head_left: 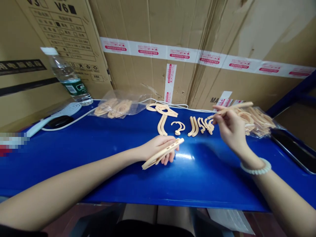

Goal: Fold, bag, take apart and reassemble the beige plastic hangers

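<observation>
On the glossy blue bench (98, 164), the left hand (155, 148) rests, fingers curled around a flat peach plastic bar (164, 153). Right of loose curved peach plastic pieces (194, 126), the raised right hand (230, 130) pinches a slim peach plastic strip (234, 108).

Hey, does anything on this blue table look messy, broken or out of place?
Nothing spilled or broken. Plastic parts lie in neat groups on the table; the left hand holds a flat bar, the right hand a thin rod. Only the cardboard box behind looks creased and scuffed.
</observation>
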`<action>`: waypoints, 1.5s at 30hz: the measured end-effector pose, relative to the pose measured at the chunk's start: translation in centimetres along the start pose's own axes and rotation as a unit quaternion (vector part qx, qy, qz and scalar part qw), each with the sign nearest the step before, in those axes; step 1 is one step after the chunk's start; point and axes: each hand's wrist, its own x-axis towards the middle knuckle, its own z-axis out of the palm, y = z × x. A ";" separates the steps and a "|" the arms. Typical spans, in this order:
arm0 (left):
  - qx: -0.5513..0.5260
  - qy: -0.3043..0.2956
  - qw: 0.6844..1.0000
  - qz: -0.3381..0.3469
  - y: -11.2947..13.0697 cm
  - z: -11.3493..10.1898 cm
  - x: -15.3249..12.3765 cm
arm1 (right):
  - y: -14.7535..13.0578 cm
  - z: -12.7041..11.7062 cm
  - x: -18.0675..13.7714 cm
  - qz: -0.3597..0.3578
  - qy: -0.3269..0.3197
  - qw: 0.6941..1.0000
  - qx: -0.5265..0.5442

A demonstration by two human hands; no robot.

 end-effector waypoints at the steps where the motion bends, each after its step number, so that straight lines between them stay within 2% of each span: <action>1: -0.042 -0.006 0.999 0.002 -0.2 -0.1 0.1 | 1.5 -0.4 0.5 0.050 -0.011 0.998 -0.022; 4: -0.128 -0.024 0.991 0.015 -0.8 -0.5 0.4 | 5.0 -1.2 1.3 0.184 -0.070 0.971 -0.133; 7: -0.182 -0.026 0.982 0.040 -1.1 -0.8 0.6 | 6.2 -1.1 1.2 0.248 -0.144 0.938 -0.195; 9: -0.207 -0.017 0.977 0.047 -1.0 -0.9 0.7 | 6.0 -0.9 1.0 0.259 -0.164 0.930 -0.201; 16: -0.252 0.037 0.965 0.067 0.3 -0.8 0.4 | 4.9 -0.3 0.6 0.254 -0.160 0.934 -0.196; 23: -0.266 0.077 0.955 0.108 -0.2 -1.0 0.5 | 4.5 -0.2 0.3 0.247 -0.177 0.930 -0.208; 25: -0.270 0.091 0.954 0.097 -0.1 -1.0 0.5 | 4.4 -0.3 0.3 0.216 -0.184 0.933 -0.221; 29: -0.284 0.101 0.950 0.086 0.0 -0.9 0.6 | 4.8 -0.4 0.1 0.027 -0.213 0.954 -0.208; 31: -0.289 0.103 0.948 0.083 0.0 -1.0 0.6 | 5.1 -0.2 -0.1 -0.027 -0.236 0.957 -0.169; 35: -0.299 0.104 0.945 0.080 -0.3 -1.2 0.8 | 5.9 0.2 -0.5 -0.016 -0.264 0.954 -0.144; 41: -0.311 0.093 0.943 0.072 -0.4 -1.5 0.9 | 8.0 -0.5 -0.1 0.004 -0.259 0.950 -0.173; 43: -0.313 0.099 0.942 0.064 -0.2 -1.5 0.8 | 7.4 -0.4 0.0 -0.009 -0.230 0.957 -0.174; 45: -0.315 0.110 0.941 0.058 0.0 -1.4 0.8 | 5.2 0.0 -0.1 -0.050 -0.174 0.970 -0.159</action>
